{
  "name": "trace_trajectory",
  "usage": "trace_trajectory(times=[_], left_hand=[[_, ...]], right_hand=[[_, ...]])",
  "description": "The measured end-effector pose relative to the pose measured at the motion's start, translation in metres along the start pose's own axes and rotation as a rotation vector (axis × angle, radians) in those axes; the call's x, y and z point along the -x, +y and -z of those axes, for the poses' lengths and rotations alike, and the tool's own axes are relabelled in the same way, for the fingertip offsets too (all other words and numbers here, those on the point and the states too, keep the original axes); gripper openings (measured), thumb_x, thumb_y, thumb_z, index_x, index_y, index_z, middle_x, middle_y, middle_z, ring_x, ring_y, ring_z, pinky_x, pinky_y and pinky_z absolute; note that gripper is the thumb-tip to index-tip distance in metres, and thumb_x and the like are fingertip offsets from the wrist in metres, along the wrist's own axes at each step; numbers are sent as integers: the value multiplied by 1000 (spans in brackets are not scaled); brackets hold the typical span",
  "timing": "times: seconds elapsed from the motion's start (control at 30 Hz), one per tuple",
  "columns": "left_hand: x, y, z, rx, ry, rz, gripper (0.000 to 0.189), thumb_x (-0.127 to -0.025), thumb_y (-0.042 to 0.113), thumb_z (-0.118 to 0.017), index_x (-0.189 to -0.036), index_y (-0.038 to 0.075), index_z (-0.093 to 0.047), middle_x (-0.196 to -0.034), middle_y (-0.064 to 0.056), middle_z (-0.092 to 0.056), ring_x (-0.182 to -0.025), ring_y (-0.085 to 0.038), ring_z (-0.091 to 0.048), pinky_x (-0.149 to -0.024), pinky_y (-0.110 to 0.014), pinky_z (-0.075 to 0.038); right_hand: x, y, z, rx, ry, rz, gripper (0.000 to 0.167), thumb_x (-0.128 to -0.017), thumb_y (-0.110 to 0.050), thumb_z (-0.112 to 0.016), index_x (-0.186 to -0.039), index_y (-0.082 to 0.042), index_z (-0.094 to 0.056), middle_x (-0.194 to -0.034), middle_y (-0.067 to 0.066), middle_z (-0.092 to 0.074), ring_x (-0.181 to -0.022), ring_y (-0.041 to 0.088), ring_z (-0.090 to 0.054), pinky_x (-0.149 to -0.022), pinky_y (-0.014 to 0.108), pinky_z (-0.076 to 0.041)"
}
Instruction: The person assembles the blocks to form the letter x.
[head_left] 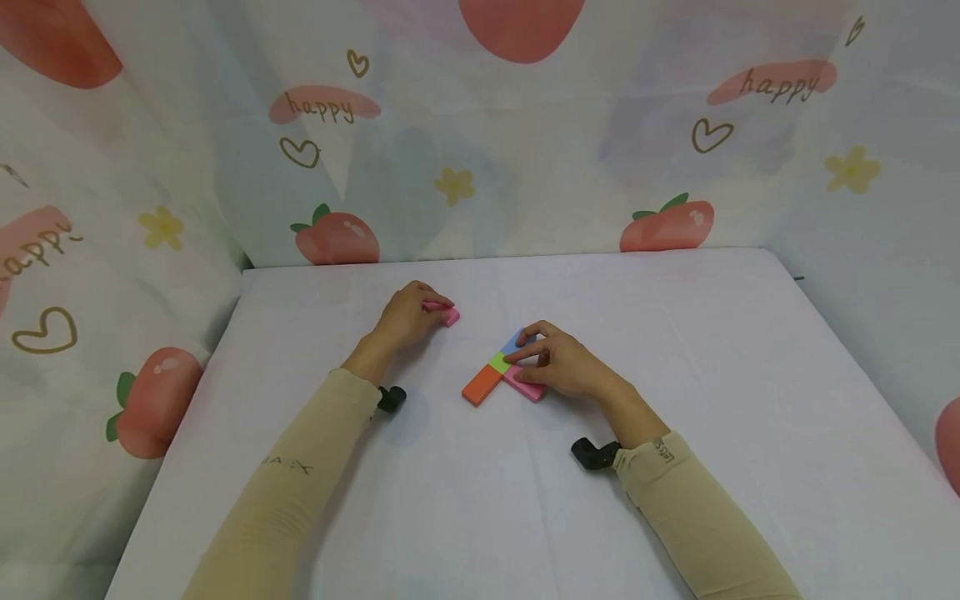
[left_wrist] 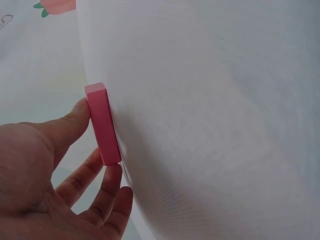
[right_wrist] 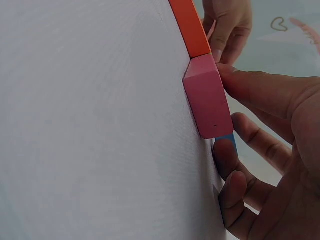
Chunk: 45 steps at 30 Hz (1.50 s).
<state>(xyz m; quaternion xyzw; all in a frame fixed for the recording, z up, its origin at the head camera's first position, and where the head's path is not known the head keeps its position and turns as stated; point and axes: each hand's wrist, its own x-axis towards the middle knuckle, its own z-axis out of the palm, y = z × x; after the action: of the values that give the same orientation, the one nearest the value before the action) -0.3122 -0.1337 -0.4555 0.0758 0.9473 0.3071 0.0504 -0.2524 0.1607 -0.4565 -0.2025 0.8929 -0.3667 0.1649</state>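
My left hand (head_left: 405, 318) grips a pink block (left_wrist: 104, 125) at the far left of centre, thumb on one end and fingertips at the other. In the left wrist view the block stands close over the white surface. Nearer the middle, my right hand (head_left: 564, 363) holds a second pink block (right_wrist: 209, 106) between thumb and fingers. That block meets a small green block (head_left: 497, 363), which sits between an orange block (head_left: 481, 386) and a blue block (head_left: 511, 343) in one slanted row. Right fingers partly cover the green and blue blocks.
A white cloth-covered table (head_left: 450, 500) lies under everything. Behind it and on the left hangs a printed fabric backdrop (head_left: 525, 125) with fruit and "happy" prints. Black wrist devices stick out at the left cuff (head_left: 392, 399) and the right cuff (head_left: 595, 454).
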Motion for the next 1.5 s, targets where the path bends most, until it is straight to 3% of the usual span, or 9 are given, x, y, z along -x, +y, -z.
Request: trace_trajectory(times=[1.5], left_hand=[[5, 5, -1, 3, -3, 7, 25, -99, 24, -71, -123, 21, -77, -132, -7, -58, -122, -29, -54, -108, -46, -47]], right_hand=[[-2, 1, 0, 20, -7, 7, 26, -94, -27, -78, -120, -24, -79, -137, -2, -52, -103, 21, -57, -85, 33, -48]])
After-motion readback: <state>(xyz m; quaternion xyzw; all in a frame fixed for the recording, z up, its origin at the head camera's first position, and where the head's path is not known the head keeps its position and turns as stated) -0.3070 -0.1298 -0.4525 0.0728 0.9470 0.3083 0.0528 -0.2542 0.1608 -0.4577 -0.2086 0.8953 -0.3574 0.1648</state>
